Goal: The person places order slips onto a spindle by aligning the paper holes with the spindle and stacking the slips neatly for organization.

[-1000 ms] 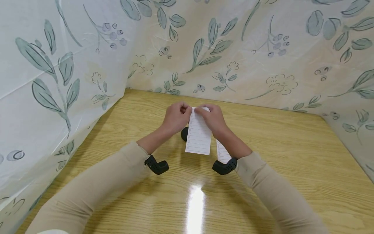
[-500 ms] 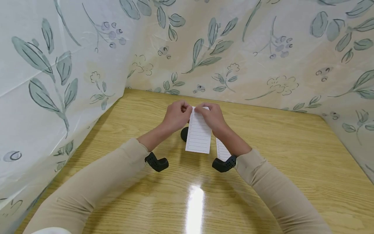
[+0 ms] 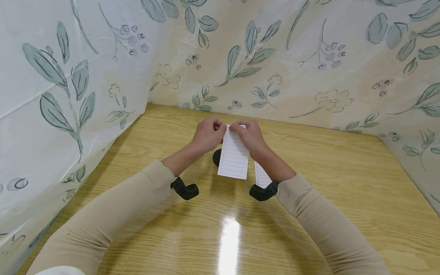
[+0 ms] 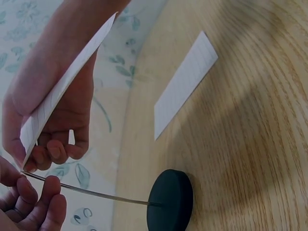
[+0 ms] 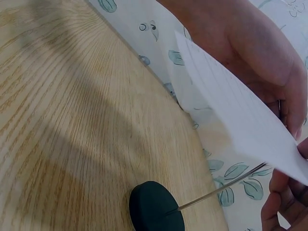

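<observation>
In the head view, a lined white checklist sheet (image 3: 235, 160) hangs at a slant above the table. My right hand (image 3: 251, 138) pinches its top between thumb and fingers. Close beside it, my left hand (image 3: 207, 135) has its fingers curled at the sheet's upper left corner. The left wrist view shows those left fingers gripping the top end of a thin metal rod (image 4: 101, 194). This rod rises from a round black base (image 4: 171, 204) on the table, forming a memo holder. From above, the sheet hides most of the rod and part of the base.
A second lined sheet (image 3: 262, 177) lies flat on the wooden table (image 3: 326, 164), partly under the right forearm. Floral cloth (image 3: 233, 57) hangs behind the table and along its sides. Each wrist wears a black camera mount (image 3: 185, 190).
Both hands stay almost in place at the top of the sheet. The sheet's lower edge and both wrists have risen very slightly.
</observation>
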Demonstrator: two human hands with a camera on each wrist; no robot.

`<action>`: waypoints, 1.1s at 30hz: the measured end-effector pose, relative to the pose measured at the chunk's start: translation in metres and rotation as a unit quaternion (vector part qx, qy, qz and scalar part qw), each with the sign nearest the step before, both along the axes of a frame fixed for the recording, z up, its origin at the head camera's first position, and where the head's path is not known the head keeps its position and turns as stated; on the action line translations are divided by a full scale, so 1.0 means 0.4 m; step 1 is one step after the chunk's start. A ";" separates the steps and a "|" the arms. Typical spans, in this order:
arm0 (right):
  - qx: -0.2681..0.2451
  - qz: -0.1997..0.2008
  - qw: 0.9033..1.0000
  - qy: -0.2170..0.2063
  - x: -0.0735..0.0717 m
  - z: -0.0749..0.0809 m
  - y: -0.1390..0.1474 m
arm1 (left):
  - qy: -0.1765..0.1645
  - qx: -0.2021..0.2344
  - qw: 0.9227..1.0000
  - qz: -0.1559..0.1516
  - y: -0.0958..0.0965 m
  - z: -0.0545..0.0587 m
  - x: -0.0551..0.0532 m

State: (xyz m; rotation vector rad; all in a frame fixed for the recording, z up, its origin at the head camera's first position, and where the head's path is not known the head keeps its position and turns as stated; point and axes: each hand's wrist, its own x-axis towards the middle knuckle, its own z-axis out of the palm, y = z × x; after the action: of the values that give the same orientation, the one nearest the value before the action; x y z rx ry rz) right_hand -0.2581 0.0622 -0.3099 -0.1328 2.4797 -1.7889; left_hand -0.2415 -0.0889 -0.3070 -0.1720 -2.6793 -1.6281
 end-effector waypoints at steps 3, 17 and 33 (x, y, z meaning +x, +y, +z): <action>0.002 0.000 1.000 0.003 0.000 -0.006 0.002 | 0.003 0.003 1.000 -0.007 -0.001 -0.003 0.003; 0.019 0.011 1.000 0.004 0.013 -0.044 0.003 | -0.003 -0.008 1.000 -0.025 -0.010 -0.038 0.010; 0.054 0.010 0.998 -0.006 0.024 -0.099 -0.003 | -0.011 -0.018 0.999 -0.033 -0.024 -0.091 0.024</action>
State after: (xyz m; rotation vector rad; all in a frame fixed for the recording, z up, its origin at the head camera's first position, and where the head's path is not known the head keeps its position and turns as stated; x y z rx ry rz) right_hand -0.2483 0.0611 -0.3495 -0.1389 2.5499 -1.6401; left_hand -0.2318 -0.0984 -0.3436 -0.2478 -2.7499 -1.6077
